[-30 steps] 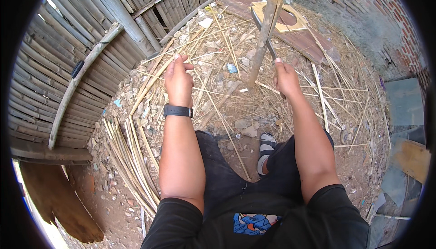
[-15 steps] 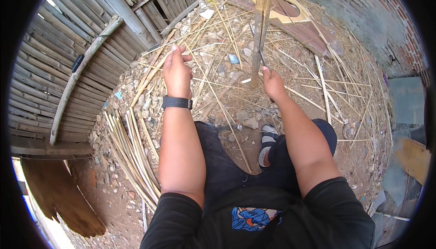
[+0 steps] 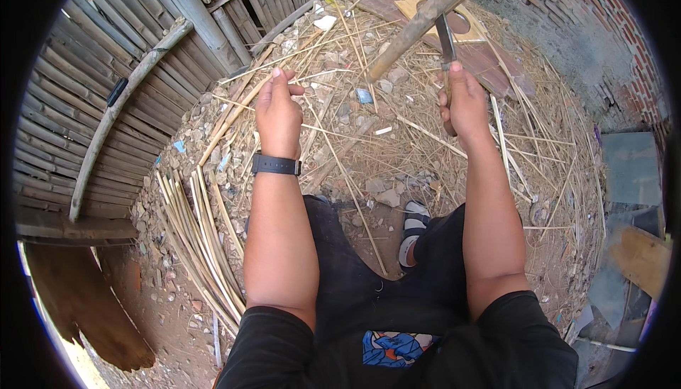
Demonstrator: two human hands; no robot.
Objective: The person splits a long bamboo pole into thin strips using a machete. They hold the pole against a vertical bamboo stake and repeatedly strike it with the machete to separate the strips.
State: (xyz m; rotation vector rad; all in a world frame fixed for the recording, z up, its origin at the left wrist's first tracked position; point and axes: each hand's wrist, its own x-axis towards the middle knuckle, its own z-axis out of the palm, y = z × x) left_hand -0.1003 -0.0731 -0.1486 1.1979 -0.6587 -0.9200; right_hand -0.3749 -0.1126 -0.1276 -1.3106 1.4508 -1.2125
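My right hand (image 3: 468, 102) is wrapped round the wooden handle of a long knife (image 3: 445, 38), whose dark blade points away from me. That blade crosses a bamboo pole (image 3: 408, 45), which slants with its lower end toward the middle of the view. Whether the blade is lodged in the pole, I cannot tell. To the left, my left hand (image 3: 279, 116), with a dark watch on its wrist, has its fingers curled in and its thumb up. Thin bamboo strips lie in line with that hand, but what its fingers hold, if anything, is hidden.
Rubble, straw and loose bamboo strips (image 3: 347, 169) cover the ground. A bundle of pale strips (image 3: 206, 240) lies by my left side. A bamboo wall (image 3: 92, 119) stands left, a brick wall (image 3: 567, 56) right. Brown boards (image 3: 496, 66) lie at the far right.
The pole has swung from upright to a slant, its upper end going right and its lower end left and up. My right hand has moved right with the knife. My left hand has barely moved.
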